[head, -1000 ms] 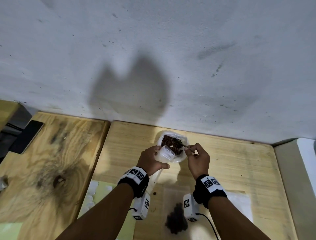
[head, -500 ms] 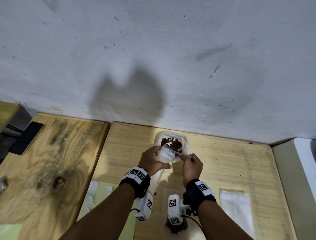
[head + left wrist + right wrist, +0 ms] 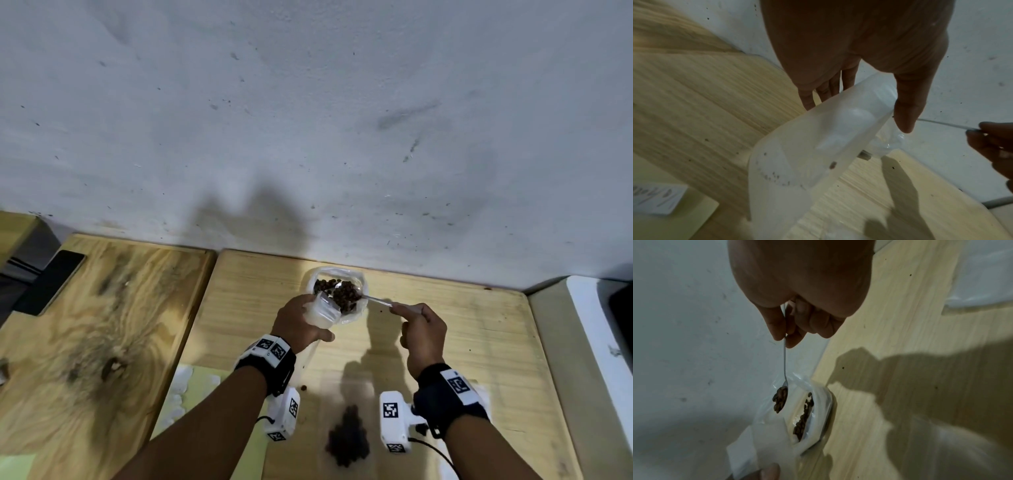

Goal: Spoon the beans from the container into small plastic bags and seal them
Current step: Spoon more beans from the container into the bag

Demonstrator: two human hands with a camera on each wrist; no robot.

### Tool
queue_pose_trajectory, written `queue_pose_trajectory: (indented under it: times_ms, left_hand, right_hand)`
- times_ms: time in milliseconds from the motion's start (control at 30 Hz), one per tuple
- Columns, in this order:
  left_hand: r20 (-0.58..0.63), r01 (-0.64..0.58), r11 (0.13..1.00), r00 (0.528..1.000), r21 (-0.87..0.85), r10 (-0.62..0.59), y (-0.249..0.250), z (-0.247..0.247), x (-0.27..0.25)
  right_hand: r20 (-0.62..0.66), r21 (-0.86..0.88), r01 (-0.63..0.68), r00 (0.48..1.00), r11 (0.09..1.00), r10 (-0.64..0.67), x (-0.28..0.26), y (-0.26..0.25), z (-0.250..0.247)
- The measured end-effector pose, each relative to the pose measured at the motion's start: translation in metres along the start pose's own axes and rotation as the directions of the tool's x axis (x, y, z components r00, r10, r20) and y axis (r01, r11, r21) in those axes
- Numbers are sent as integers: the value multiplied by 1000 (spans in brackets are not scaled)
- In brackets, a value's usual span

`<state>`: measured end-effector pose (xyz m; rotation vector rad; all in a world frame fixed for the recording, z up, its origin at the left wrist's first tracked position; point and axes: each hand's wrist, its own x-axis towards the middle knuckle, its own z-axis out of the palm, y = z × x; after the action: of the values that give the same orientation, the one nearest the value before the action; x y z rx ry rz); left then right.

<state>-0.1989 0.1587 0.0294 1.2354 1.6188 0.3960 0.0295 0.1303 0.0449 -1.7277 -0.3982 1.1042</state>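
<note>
1. The beans (image 3: 344,297) heap on the bowl of a thin metal spoon (image 3: 373,300), just above centre in the head view, over the open container (image 3: 356,313) lined with clear plastic.
2. More beans lie inside the container, which stands on the tabletop (image 3: 479,335) close to the wall (image 3: 308,120).
3. The right hand (image 3: 423,329) pinches the spoon handle between thumb and curled fingers (image 3: 777,324).
4. The left hand (image 3: 298,323) holds a small plastic bag (image 3: 807,162) near its open mouth, thumb on one side and fingers (image 3: 826,91) on the other, just left of the spoon.
5. Low in the frame, between the wrists, a flat clear bag of beans (image 3: 347,435) lies on the tabletop.
6. A dark phone (image 3: 51,281) sits at the far left.
</note>
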Motion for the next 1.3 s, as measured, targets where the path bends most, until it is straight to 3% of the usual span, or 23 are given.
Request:
queue_pose_trajectory:
  times_ms: [200, 333, 400, 600, 767, 867, 1100, 1300]
  left_hand:
    - [-10, -2, 1000, 1000, -3, 2, 5, 2, -6]
    - [-2, 8, 1000, 1000, -25, -8, 5, 3, -5]
    - [4, 11, 999, 1000, -32, -11, 5, 4, -4]
    - [-6, 27, 998, 1000, -51, -27, 5, 4, -2]
    - [-31, 28, 998, 999, -63, -31, 3, 6, 0]
    - [-44, 12, 999, 999, -52, -14, 1, 6, 0]
    - [-40, -3, 999, 999, -45, 1, -2, 5, 3]
    - [-12, -20, 999, 1000, -32, 19, -2, 6, 5]
  right_hand:
    - [129, -2, 129, 983, 992, -127, -15, -12, -10]
    - [287, -117, 363, 903, 924, -319, -26, -14, -2]
    - [323, -153, 407, 882, 900, -344, -27, -15, 0]
    - [100, -130, 421, 906, 898, -411, -16, -14, 1]
    - [137, -466, 449, 888, 763, -439, -3, 3, 19]
    - [155, -543, 456, 880, 705, -449, 2, 11, 27]
    - [74, -423, 302, 951, 854, -300, -3, 30, 31]
    - [47, -357, 194, 981, 914, -190, -12, 34, 39]
